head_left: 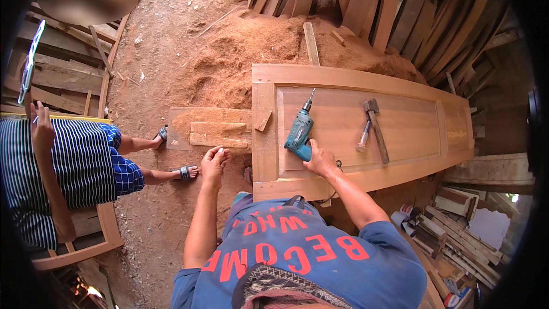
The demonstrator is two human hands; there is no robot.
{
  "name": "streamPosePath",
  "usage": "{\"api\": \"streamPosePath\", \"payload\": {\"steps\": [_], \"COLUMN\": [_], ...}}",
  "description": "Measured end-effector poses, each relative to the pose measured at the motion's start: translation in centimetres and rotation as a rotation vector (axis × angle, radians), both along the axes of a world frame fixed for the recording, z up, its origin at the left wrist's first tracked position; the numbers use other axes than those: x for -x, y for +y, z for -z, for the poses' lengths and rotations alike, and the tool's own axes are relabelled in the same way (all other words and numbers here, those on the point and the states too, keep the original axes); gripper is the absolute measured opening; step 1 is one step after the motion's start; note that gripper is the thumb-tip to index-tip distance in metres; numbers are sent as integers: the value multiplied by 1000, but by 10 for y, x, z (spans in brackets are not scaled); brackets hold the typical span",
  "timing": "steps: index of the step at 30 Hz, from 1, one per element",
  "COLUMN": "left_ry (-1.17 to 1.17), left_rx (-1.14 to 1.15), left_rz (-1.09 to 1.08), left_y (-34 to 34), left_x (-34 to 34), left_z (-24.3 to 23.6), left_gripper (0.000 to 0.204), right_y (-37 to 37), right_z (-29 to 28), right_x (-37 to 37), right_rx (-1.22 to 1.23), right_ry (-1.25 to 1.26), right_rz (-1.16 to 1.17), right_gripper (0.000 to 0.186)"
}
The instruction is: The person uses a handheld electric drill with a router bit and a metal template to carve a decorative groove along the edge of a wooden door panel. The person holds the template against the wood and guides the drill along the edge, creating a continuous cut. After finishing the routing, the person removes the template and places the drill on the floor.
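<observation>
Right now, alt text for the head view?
Looking down, the right hand grips a teal drill lying on a wooden door panel, a hammer beside it. The left hand hangs free over the dirt floor. A seated person in stripes is at left; sawdust and planks beyond.

one drill [299, 131]; one hammer [375, 128]; one door [400, 131]

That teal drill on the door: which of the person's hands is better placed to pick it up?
Probably the right hand: it already rests at the handle of the drill on the wooden door. The left hand hangs open beyond the door's end, away from it.
</observation>
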State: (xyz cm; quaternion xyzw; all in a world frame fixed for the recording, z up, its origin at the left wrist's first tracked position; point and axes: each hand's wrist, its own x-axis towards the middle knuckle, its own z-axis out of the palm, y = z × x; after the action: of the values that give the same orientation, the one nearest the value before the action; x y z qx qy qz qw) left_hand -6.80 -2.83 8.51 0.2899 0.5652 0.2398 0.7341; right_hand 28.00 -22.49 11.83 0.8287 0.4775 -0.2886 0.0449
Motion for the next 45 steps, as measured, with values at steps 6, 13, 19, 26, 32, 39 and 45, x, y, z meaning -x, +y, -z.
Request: {"api": "streamPosePath", "payload": {"steps": [6,13,19,26,32,39,45], "left_ry": [-191,-408,-543,-355,-292,-253,-199], "left_rx": [-60,165,141,-80,-190,-236,-192], "left_rz": [173,449,298,119,116,89,34], "left_y": [-5,-15,-36,-53,-58,-62,-71], "left_x": [-22,-66,-40,-18,-1,3,5], "left_z": [6,-23,-44,-70,-85,-78,-70], "left_gripper": [22,72,46,42,41,41,41], "right_y": [-11,-13,-3,12,34,35,33], "right_z": [-46,-81,-71,-68,-88,-64,-67], "right_x": [43,108,130,137,148,153,153], "right_rx": [-388,-544,-581,-289,-90,-112,-117], "right_ry": [70,233,322,452,675,722,705], "right_rz": [-144,-225,-460,-484,-382,-365,-381], "right_gripper": [89,86,89,97,103,95,92]}}
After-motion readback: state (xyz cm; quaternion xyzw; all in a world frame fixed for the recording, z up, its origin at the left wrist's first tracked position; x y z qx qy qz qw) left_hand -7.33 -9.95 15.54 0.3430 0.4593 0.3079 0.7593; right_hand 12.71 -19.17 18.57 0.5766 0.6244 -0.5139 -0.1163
